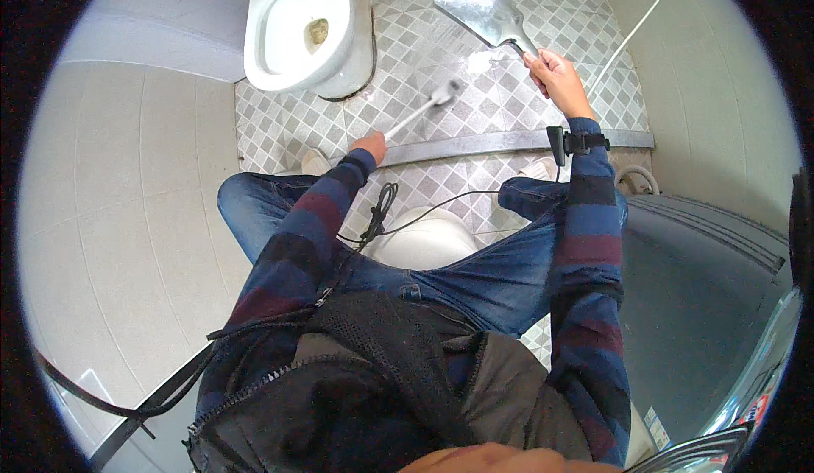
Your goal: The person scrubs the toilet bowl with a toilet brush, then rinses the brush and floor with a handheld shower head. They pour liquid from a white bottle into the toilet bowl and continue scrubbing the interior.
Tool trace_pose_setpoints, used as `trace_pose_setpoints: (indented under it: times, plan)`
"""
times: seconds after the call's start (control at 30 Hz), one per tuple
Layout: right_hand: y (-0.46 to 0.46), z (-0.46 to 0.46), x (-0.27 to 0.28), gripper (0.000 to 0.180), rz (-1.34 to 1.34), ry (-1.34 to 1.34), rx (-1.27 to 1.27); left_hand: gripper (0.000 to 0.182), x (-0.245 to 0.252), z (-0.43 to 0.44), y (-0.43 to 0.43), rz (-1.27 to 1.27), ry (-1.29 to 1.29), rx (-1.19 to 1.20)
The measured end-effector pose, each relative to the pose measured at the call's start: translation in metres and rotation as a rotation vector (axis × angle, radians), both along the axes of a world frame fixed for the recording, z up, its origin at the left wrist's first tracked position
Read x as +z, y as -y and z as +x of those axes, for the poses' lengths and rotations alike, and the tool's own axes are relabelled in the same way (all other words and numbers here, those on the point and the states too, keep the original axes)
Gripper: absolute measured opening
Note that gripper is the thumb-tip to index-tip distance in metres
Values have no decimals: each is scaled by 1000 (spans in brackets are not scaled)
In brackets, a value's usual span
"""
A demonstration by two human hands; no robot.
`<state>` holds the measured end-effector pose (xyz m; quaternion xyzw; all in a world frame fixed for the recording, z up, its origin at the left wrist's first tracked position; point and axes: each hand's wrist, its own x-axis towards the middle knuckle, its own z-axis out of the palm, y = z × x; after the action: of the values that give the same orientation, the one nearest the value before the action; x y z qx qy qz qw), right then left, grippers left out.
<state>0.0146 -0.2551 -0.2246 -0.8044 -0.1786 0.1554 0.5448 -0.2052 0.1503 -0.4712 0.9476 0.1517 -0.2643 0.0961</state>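
Observation:
My left hand [372, 147] is closed around the white handle of a small brush [413, 118]. The brush's head is blurred and is at or just above the tiled floor [407, 72], in front of the toilet. Farther right and forward, my right hand [559, 81] grips the handle of a shiny metal shovel [480, 8] with a broad, flat blade. Its blade points forward and left over the tiles. Beneath it, a bright white patch [481, 61] shows on the floor; whether it is liquid or glare I cannot tell.
A white toilet [276, 78] with its lid raised stands front left. A raised sill [470, 145] crosses the floor. A white rounded object [423, 241] sits between my legs, near a bundled black cable [379, 215]. A large grey appliance [693, 301] stands at right.

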Motion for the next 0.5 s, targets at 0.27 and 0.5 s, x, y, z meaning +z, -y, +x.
trace_pose_setpoints:
  times: [0.27, 0.5]
  plan:
    - [4, 2, -1, 45, -71, 37, 13, 42, -3, 5, -12, 56, 4, 89]
    - [0, -1, -1, 45, -86, -10, 64, 40, 3, -4, -8, -22, 31, 88]
